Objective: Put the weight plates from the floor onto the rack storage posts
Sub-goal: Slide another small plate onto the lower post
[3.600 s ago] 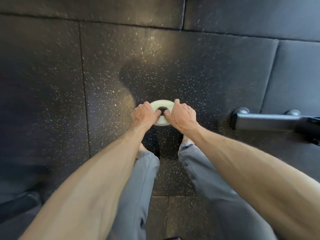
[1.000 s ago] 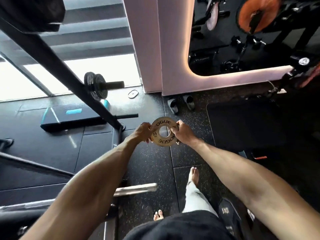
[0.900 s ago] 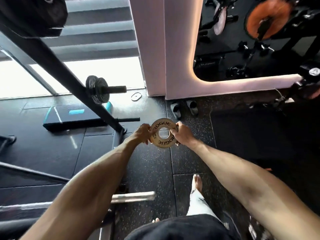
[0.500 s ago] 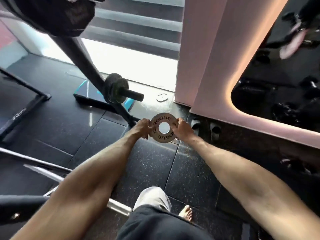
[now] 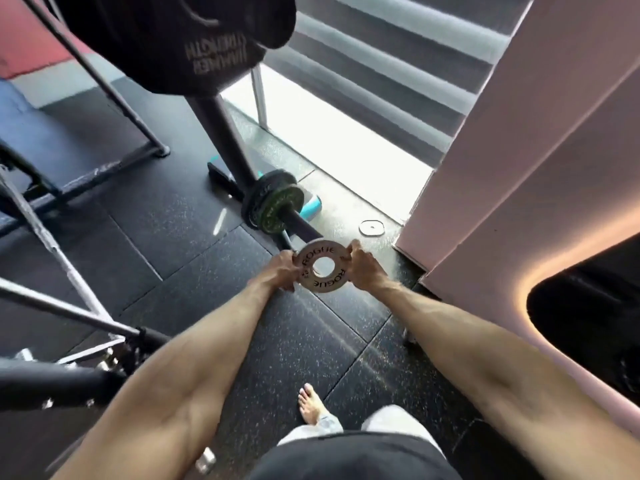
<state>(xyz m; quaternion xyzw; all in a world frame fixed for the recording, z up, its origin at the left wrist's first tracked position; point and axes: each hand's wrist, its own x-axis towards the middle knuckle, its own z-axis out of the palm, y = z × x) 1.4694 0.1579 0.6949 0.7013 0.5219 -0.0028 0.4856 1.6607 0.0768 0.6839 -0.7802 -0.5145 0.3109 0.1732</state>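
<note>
I hold a small cream weight plate (image 5: 322,266) with black lettering upright in front of me. My left hand (image 5: 278,270) grips its left rim and my right hand (image 5: 364,270) grips its right rim. Just beyond it a black storage post (image 5: 302,225) sticks out of the rack upright (image 5: 225,140) toward me. Its tip is right behind the plate's top edge. Two dark plates (image 5: 273,207) sit at the post's base, the front one with green lettering. A large black plate (image 5: 180,39) hangs higher on the rack.
Another small white plate (image 5: 372,227) lies on the floor by the pink wall (image 5: 502,161). A barbell (image 5: 62,306) and rack legs fill the left side. My bare foot (image 5: 310,403) stands on the black rubber floor. A window is behind the rack.
I lifted the small plate off the floor and carried it to the rack. In the last second the storage post has come close, now just behind the plate.
</note>
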